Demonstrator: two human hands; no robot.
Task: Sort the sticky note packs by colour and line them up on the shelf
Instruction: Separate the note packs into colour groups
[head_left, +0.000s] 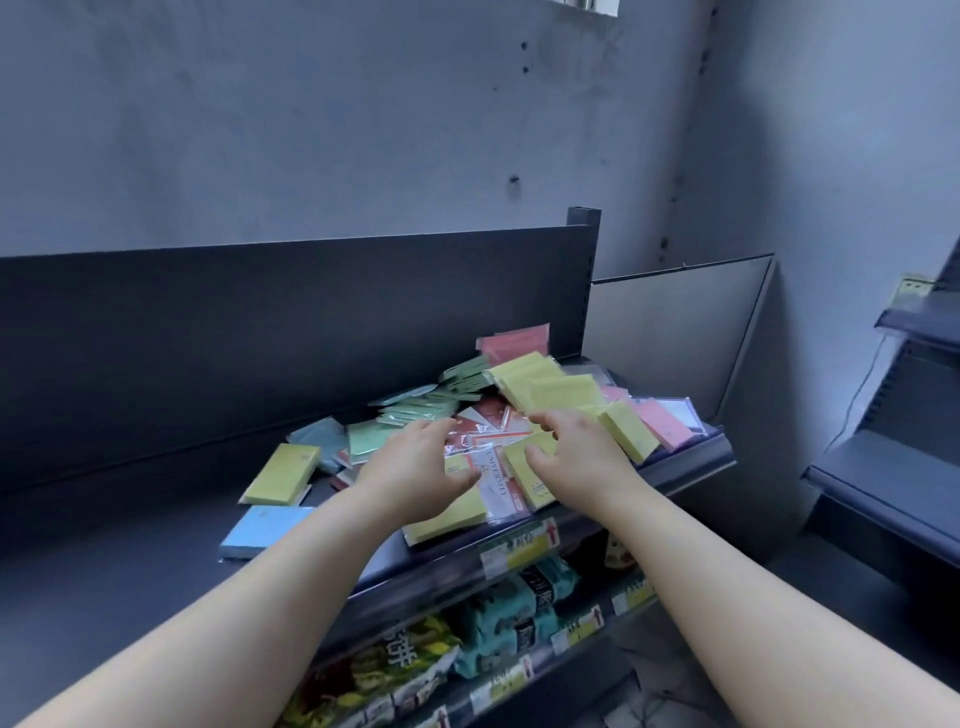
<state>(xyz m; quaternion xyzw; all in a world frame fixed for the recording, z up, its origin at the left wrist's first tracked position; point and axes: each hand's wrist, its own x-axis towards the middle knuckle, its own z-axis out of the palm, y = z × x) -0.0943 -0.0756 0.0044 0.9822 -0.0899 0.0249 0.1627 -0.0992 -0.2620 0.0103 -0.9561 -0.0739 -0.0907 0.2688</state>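
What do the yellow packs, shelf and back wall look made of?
Yellow sticky note packs: paper pads in clear glossy film, going by glare and loose wrapper edges. Shelf: likely painted metal, dark matte, smooth with a thin front rail. Wall: bare concrete or plaster, grey, mottled, with small holes.

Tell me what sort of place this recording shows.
Probably a small shop: dark metal display shelving with price tags along the shelf edges, bagged snacks on the lower levels, and wrapped sticky note packs heaped on top.
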